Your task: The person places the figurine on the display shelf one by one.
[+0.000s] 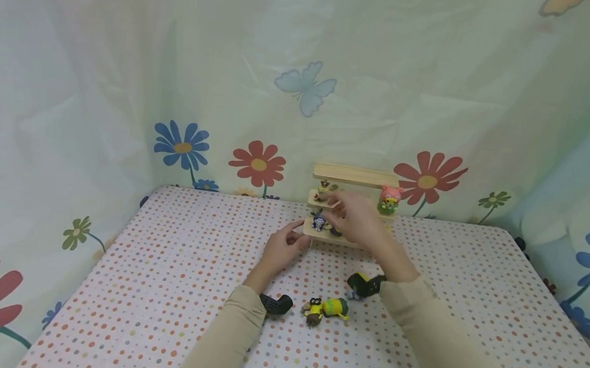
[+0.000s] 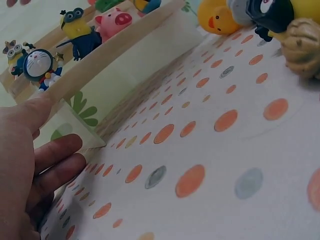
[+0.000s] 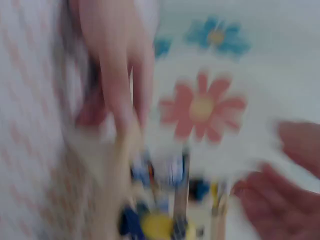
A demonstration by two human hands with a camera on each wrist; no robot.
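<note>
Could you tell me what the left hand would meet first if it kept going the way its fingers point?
Probably the bottom step of the wooden shelf: the left hand points at its left end, and the thumb seems already against the edge.

A pale, translucent plastic sheet printed with flowers [image 1: 257, 163] and a blue butterfly [image 1: 305, 92] is hung as a backdrop behind and to both sides. A flat surface is covered by a white cloth dotted in orange, red and grey [image 1: 167, 290]. The scene is lit softly and evenly, and few shadows are cast.
</note>
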